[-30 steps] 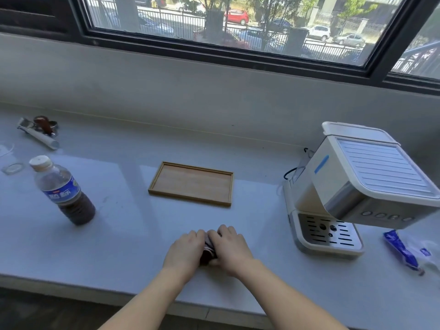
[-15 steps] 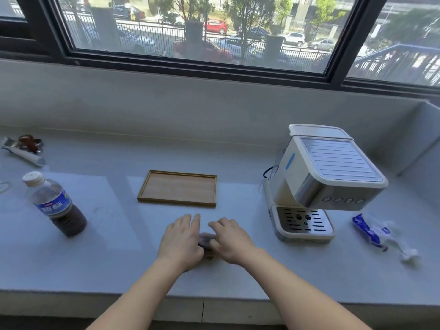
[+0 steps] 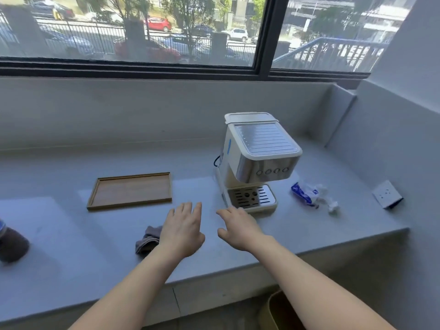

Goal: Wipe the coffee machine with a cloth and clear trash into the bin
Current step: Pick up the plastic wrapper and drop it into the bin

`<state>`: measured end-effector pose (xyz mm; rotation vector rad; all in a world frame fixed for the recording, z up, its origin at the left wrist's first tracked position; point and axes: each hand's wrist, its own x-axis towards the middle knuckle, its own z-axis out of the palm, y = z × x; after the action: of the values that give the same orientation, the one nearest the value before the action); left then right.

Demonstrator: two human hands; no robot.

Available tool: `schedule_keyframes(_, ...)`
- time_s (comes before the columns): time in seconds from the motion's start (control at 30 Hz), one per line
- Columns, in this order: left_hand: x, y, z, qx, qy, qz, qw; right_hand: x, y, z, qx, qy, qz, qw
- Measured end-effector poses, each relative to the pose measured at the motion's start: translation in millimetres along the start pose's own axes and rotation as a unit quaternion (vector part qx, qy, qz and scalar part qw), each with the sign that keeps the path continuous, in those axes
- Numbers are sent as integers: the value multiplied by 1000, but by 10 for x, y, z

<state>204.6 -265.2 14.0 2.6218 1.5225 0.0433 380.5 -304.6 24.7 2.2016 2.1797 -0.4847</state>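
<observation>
- Cloth [image 3: 147, 239] lay crumpled on the counter [image 3: 59, 270] near its front edge, just beside the left hand [image 3: 183, 231]. The hand covered its right edge, so whether the two touched was hard to tell.
- Left hand was flat and palm down, fingers straight and close together, holding nothing.
- Right hand [image 3: 238, 228] was empty too, fingers straight and slightly spread, the tips reaching toward the drip tray [image 3: 252, 197] of the coffee machine [image 3: 259, 158].
- Judged step: getting ready to wipe the machine, with the cloth not yet picked up. It would go best if one hand gathered the cloth into a flat pad while the other steadied the machine's body, which looked light enough to slide on the smooth counter.
- Wiping order mattered. Going from the ribbed top down past the buttons to the drip tray would keep dirt off parts already cleaned, and the cable at the machine's back left called for care.
- Trash [image 3: 309, 194], a blue-and-white wrapper with crumpled bits, lay right of the machine and apart from it. The bin [image 3: 278, 313] stood below the counter's front edge, only partly in view.
</observation>
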Motion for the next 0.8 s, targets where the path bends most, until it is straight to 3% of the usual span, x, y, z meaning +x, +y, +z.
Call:
schedule_keyframes(0.37, 198, 1374, 25, 19, 0, 77, 997, -739, 1244, -152, 15, 32, 77, 996)
schedule_keyframes(0.8, 522, 3082, 325, -26, 10, 76, 997, -1381, 2978, -265, 65, 73, 105, 990)
